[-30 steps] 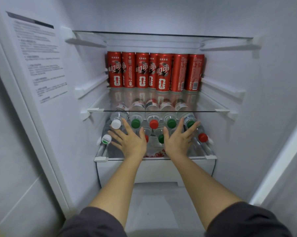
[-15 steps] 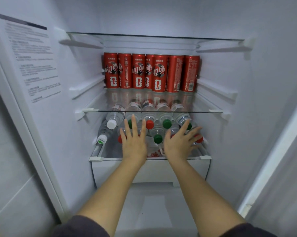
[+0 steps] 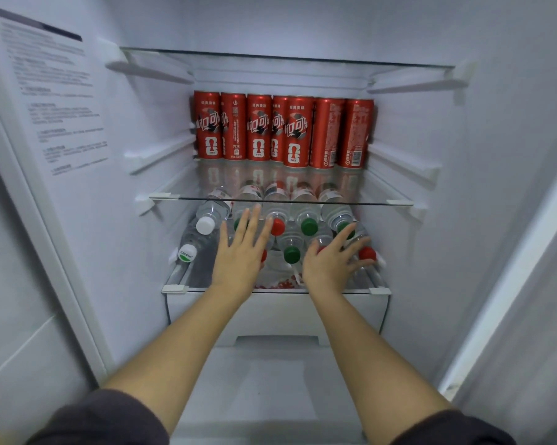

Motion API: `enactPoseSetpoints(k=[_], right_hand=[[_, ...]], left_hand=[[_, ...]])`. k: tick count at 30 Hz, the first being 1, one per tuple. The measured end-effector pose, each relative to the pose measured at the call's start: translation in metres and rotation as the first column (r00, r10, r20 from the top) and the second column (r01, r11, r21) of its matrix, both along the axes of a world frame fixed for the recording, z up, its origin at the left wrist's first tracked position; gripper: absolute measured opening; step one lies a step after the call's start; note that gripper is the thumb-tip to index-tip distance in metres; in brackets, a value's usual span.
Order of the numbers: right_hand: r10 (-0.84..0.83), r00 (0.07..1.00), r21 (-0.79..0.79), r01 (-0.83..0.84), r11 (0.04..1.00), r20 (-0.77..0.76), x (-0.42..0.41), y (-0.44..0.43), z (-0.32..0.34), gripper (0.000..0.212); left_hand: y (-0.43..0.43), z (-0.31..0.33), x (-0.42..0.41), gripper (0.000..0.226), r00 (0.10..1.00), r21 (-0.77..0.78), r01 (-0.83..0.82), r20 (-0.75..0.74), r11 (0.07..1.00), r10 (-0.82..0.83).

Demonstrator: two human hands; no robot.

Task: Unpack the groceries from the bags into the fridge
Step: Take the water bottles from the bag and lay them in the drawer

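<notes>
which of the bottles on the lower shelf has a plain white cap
The bottle at the far left of the upper layer, just left of the left hand. Its cap is plain white; the others showing are red, green, or white with green.

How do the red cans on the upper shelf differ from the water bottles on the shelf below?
The red cans stand upright in a row at the back; the water bottles lie on their sides, stacked, caps toward the door. The cans are opaque red; the bottles are clear, with white, green or red caps. Nothing touches the cans, while the left hand and right hand rest open against the bottles. Both groups sit on glass shelves.
</notes>
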State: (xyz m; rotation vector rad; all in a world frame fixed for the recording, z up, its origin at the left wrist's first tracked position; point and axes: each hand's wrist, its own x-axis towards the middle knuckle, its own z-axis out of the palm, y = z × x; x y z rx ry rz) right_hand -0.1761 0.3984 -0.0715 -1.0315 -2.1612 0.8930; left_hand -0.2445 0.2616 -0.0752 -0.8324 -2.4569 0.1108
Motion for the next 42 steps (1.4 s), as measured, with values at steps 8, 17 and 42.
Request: enactPoseSetpoints(k=[8, 17, 42], right_hand=[[0.150, 0.941, -0.211, -0.220, 0.952, -0.304, 0.023, -0.017, -0.010, 0.069], [0.159, 0.927, -0.368, -0.287, 0.884, -0.341, 0.022, -0.028, -0.002, 0.064], [0.000, 0.938, -0.345, -0.127, 0.930, -0.346, 0.041, -0.004, 0.005, 0.073]], left_hand=[[0.003, -0.022, 0.035, 0.067, 0.938, 0.021, 0.257, 0.236, 0.966, -0.255], [0.007, -0.025, 0.041, 0.068, 0.955, -0.105, 0.173, 0.260, 0.979, -0.141], [-0.062, -0.033, 0.025, 0.075, 0.883, 0.280, -0.256, 0.457, 0.925, 0.106]])
